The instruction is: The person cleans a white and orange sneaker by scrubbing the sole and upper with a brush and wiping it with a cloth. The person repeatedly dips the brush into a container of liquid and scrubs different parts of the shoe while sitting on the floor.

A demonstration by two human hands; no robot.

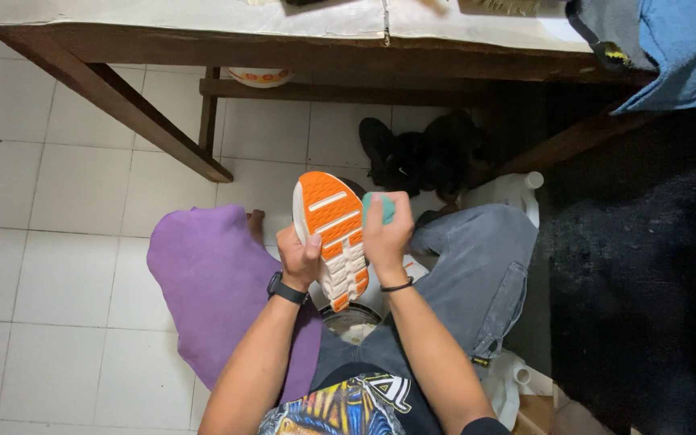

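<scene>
Left hand [300, 256] clamped the shoe [333, 238] sole-up over the lap, above a basin [354, 321] | right hand [386, 234] closed on a teal scrubber [382, 207] at the sole's edge | advice — short firm strokes along the grooves, shoe braced steady.

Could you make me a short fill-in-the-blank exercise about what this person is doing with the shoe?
1. The shoe is held with its ____ and white sole facing up.
2. The right hand presses a ____ sponge against the shoe.
3. The left hand has a black ____ on its wrist.
4. A ____ cloth lies over the left knee.

Missing words: orange; green; watch; purple
</scene>
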